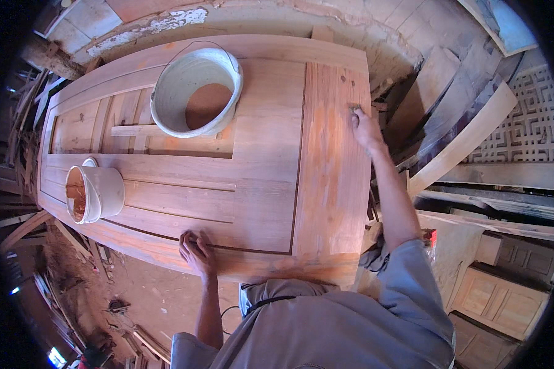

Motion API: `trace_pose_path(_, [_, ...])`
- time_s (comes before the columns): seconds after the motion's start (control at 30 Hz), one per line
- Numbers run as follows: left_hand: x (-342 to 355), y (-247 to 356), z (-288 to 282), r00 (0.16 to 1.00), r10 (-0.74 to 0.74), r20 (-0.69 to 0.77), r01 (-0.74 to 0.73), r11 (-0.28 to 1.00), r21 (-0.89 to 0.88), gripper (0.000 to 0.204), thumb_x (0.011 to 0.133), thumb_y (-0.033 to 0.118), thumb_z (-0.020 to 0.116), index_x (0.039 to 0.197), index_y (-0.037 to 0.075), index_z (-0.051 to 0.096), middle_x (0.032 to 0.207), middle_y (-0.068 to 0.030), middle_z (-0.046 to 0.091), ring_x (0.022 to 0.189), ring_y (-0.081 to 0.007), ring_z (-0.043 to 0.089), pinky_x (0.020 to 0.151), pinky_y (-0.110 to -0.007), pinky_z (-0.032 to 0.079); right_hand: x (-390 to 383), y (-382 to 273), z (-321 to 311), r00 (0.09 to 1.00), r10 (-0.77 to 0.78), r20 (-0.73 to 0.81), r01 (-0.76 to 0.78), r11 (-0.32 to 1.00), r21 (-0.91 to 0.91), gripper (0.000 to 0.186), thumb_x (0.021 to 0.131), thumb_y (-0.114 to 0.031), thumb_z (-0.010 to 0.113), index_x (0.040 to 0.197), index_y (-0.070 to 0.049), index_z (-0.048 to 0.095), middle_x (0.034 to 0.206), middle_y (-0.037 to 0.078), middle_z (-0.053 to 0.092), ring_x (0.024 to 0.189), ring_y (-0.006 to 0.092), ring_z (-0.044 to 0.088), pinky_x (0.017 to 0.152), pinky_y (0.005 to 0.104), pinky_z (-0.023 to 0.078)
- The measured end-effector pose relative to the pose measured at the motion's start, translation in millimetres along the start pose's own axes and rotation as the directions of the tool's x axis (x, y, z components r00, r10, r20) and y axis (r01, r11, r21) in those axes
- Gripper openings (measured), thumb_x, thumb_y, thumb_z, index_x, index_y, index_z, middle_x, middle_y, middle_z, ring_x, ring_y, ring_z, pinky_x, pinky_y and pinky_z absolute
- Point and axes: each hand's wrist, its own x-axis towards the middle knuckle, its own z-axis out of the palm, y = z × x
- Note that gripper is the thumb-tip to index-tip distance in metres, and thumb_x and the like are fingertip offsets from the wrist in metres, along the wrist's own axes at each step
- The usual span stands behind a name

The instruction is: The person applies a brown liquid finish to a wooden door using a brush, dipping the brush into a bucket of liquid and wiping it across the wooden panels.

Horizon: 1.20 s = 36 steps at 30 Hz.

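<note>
A large panelled wooden door (pixel 268 141) lies flat in front of me, its right end board (pixel 329 160) more orange than the rest. At the far right edge of that board, my right hand (pixel 365 131) is closed with the arm stretched out. A small grey-green piece (pixel 354 108) shows at its fingers; its kind is too small to make out. My left hand (pixel 197 252) rests on the near edge of the door, fingers loosely bent and apart, with nothing visible in them.
A big whitish bucket (pixel 231 114) with brown powder-like contents stands on the door. Nearer left is a smaller white bucket (pixel 108 190) smeared orange-brown inside. Curved boards (pixel 468 141) lean at the right, above panelled doors (pixel 498 301). Scrap wood (pixel 24 141) lies piled at the left.
</note>
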Motion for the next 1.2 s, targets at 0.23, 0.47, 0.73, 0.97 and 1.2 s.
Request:
trace_pose_path(0.23, [-5, -7, 2, 0.999, 0.033, -0.013, -0.033, 0.999, -0.004, 0.043, 0.100, 0.039, 0.045, 0.121, 0.001, 0.053, 0.128, -0.0178, 0.054, 0.120, -0.0373, 0.050, 0.103, -0.050, 0.035, -5, -8, -58, 0.870, 0.085, 0.485, -0.043, 0.994, -0.097, 0.037, 0.098, -0.025, 0.055, 0.128, -0.004, 0.057, 0.076, 0.013, 0.068, 0.060, 0.0197, 0.064, 0.055, 0.0362, 0.053])
trace_pose_path(0.47, [0, -1, 6, 1.000, 0.014, -0.013, -0.014, 0.999, 0.031, 0.044, 0.101, 0.040, 0.044, 0.120, 0.001, 0.053, 0.127, -0.0178, 0.055, 0.118, -0.0371, 0.050, 0.102, -0.051, 0.035, 38, -30, -97, 0.877, -0.128, 0.464, 0.140, 0.990, 0.008, 0.039, 0.101, -0.025, 0.054, 0.135, -0.006, 0.053, 0.104, 0.013, 0.067, 0.057, 0.0160, 0.055, 0.050, 0.0331, 0.049])
trace_pose_path(0.73, [1, 7, 5, 0.997, 0.063, -0.052, -0.062, 0.998, 0.016, 0.044, 0.101, 0.040, 0.044, 0.119, 0.001, 0.053, 0.124, -0.0186, 0.055, 0.116, -0.0380, 0.051, 0.100, -0.052, 0.037, 98, 15, -60, 0.643, -0.549, 0.534, 0.668, 0.743, -0.042, 0.028, 0.088, -0.020, 0.065, 0.115, -0.010, 0.068, 0.109, 0.014, 0.071, 0.099, 0.0328, 0.067, 0.083, 0.0449, 0.053])
trace_pose_path(0.97, [-4, 1, 9, 0.994, 0.068, -0.091, -0.066, 0.997, 0.029, 0.041, 0.103, 0.036, 0.044, 0.119, 0.000, 0.053, 0.121, -0.0200, 0.057, 0.112, -0.0388, 0.055, 0.095, -0.051, 0.041, 88, -6, -86, 0.638, -0.424, 0.643, 0.648, 0.746, -0.151, 0.030, 0.090, -0.023, 0.064, 0.114, -0.005, 0.067, 0.109, 0.014, 0.070, 0.100, 0.0334, 0.066, 0.086, 0.0417, 0.052])
trace_pose_path(1.2, [-3, 0, 7, 0.996, 0.029, -0.080, -0.029, 1.000, 0.008, 0.044, 0.102, 0.039, 0.044, 0.122, 0.000, 0.052, 0.124, -0.0194, 0.056, 0.116, -0.0384, 0.053, 0.098, -0.052, 0.038, 77, -21, -109, 0.676, 0.088, 0.731, 0.362, 0.825, -0.434, 0.020, 0.090, -0.028, 0.062, 0.090, -0.008, 0.063, 0.061, 0.010, 0.057, 0.053, 0.0222, 0.053, 0.055, 0.0420, 0.048])
